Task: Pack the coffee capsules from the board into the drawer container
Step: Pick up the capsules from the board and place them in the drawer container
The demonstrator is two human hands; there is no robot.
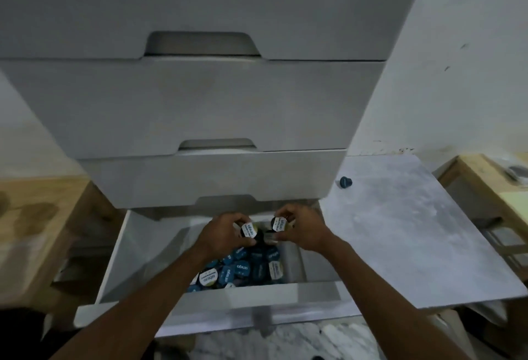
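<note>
Both hands hover directly above the pile (243, 269) in the open drawer (137, 248): left hand (225, 235) and right hand (300, 231) each grip capsules; one capsule (345, 182) remains on the board (400, 231), nearer the right hand

Matt plastic drawer (200, 301) (marbled board (400, 231))

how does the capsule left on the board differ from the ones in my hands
The lone blue capsule lies on the grey board, untouched, beside the drawer unit; the held capsules hang over the open drawer, gripped by the left hand and right hand. It shows its blue body; they show white-labelled lids.
</note>
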